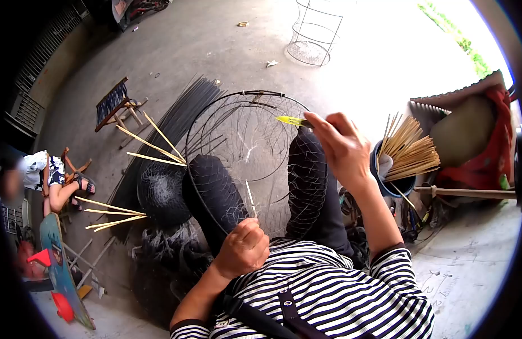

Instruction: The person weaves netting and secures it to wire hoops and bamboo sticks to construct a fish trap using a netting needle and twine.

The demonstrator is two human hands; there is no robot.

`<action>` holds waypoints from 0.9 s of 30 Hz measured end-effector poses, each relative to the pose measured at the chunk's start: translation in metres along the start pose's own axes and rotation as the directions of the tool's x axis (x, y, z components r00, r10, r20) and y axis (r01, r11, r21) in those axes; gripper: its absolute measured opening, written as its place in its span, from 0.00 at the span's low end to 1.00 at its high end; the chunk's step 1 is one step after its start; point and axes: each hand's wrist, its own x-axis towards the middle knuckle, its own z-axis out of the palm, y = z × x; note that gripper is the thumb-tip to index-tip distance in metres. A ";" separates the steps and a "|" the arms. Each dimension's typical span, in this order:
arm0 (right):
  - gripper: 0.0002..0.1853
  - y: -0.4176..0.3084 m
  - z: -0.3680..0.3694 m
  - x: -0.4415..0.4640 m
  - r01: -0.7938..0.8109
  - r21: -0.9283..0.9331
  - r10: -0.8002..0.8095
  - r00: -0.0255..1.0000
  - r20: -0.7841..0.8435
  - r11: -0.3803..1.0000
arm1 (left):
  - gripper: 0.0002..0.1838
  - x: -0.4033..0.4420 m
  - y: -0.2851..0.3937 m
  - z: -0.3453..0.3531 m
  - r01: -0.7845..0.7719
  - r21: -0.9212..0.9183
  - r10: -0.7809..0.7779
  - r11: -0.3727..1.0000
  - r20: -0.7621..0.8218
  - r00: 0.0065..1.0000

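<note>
A round wire hoop frame (187, 148) with fine netting (309, 189) lies across my knees. My right hand (346, 148) is raised at the right of the hoop, its fingers closed on a yellow netting needle (292, 120) that points left. My left hand (243, 248) is closed low at the near side of the hoop, by my lap. From its fingers a thin pale stick (250, 195) juts upward. Whether the left fingers also grip the net cannot be made out.
A blue bucket (397, 185) of bamboo sticks (413, 152) stands at right. At left lie dark rods (187, 107), a dark net bundle (162, 195) and pale sticks (153, 135). A folding stool (114, 104), a seated person (52, 175) and a wire cage frame (314, 37) are farther off.
</note>
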 end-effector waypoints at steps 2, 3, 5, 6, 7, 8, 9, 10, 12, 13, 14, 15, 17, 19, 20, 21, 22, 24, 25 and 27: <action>0.21 0.000 0.012 0.008 0.031 -0.011 -0.031 1.000 -0.001 0.999 | 0.04 0.000 -0.001 -0.001 0.002 0.001 -0.002 1.000 -0.007 1.000; 0.21 -0.001 0.017 0.011 0.047 -0.016 -0.047 0.999 0.001 0.999 | 0.04 0.001 -0.001 0.000 0.005 -0.004 -0.005 1.000 -0.009 1.000; 0.22 -0.003 0.022 0.015 0.069 -0.071 -0.066 0.997 0.038 0.995 | 0.04 0.001 -0.002 0.001 0.011 -0.014 -0.011 1.000 -0.011 1.000; 0.22 -0.002 0.025 0.018 0.094 -0.087 -0.091 0.995 0.040 0.992 | 0.04 0.001 -0.003 0.001 0.007 -0.012 -0.007 1.000 -0.014 1.000; 0.22 -0.001 0.028 0.020 0.120 -0.104 -0.116 0.992 0.043 0.987 | 0.04 0.002 -0.003 0.001 0.005 -0.017 -0.006 1.000 -0.011 1.000; 0.22 0.000 0.032 0.022 0.141 -0.123 -0.131 0.988 0.086 0.982 | 0.04 0.003 -0.002 0.000 0.003 -0.023 -0.004 1.000 -0.008 1.000; 0.22 0.004 0.038 0.026 0.174 -0.066 -0.171 0.984 0.057 0.982 | 0.04 0.003 -0.002 -0.001 0.001 -0.029 -0.002 1.000 -0.005 1.000; 0.23 0.008 0.045 0.030 0.209 -0.010 -0.209 0.978 0.026 0.978 | 0.04 0.003 -0.001 -0.002 0.008 -0.036 -0.008 0.999 -0.004 1.000; 0.23 0.012 0.054 0.035 0.199 0.174 -0.202 0.979 -0.004 0.964 | 0.04 0.003 -0.002 -0.003 0.022 -0.052 -0.022 0.998 -0.004 1.000; 0.23 0.014 0.056 0.036 0.189 0.234 -0.191 0.981 -0.014 0.954 | 0.04 0.003 -0.002 -0.003 0.025 -0.055 -0.026 0.998 -0.009 1.000; 0.23 0.016 0.058 0.037 0.178 0.295 -0.179 0.984 -0.023 0.939 | 0.04 0.002 -0.002 -0.003 0.030 -0.058 -0.030 0.998 -0.013 0.999; 0.23 0.016 0.059 0.037 0.166 0.354 -0.166 0.986 -0.031 0.920 | 0.04 0.002 -0.002 -0.003 0.034 -0.061 -0.035 0.998 -0.017 0.999; 0.21 0.015 0.058 0.039 0.146 0.408 -0.153 0.988 -0.015 0.901 | 0.04 0.000 -0.002 -0.003 0.034 -0.078 -0.035 0.996 -0.016 0.999; 0.20 0.015 0.058 0.040 0.141 0.456 -0.153 0.988 -0.009 0.879 | 0.04 0.000 -0.001 -0.003 0.033 -0.086 -0.034 0.996 -0.016 0.999; 0.20 0.016 0.060 0.040 0.146 0.476 -0.160 0.987 -0.012 0.867 | 0.04 0.000 -0.001 -0.004 0.031 -0.084 -0.033 0.996 -0.016 0.999; 0.20 0.016 0.060 0.041 0.154 0.496 -0.168 0.986 -0.017 0.854 | 0.04 0.002 0.000 -0.004 0.029 -0.081 -0.031 0.996 -0.017 0.999; 0.21 0.012 0.058 0.046 0.211 0.457 -0.217 0.975 -0.040 0.864 | 0.04 0.004 -0.001 -0.002 0.003 -0.064 -0.004 0.998 -0.009 1.000; 0.27 -0.021 0.050 0.058 0.262 0.434 -0.271 0.962 -0.042 0.862 | 0.04 0.008 -0.002 0.006 -0.045 -0.031 0.045 0.998 0.012 0.999; 0.28 -0.044 0.048 0.060 0.193 0.468 -0.226 0.974 0.014 0.862 | 0.04 0.011 -0.001 0.010 -0.068 -0.015 0.069 0.998 0.022 0.997; 0.23 -0.067 0.064 0.061 0.134 0.451 -0.159 0.987 0.018 0.882 | 0.04 0.018 0.002 0.013 -0.097 0.018 0.096 0.995 0.030 0.995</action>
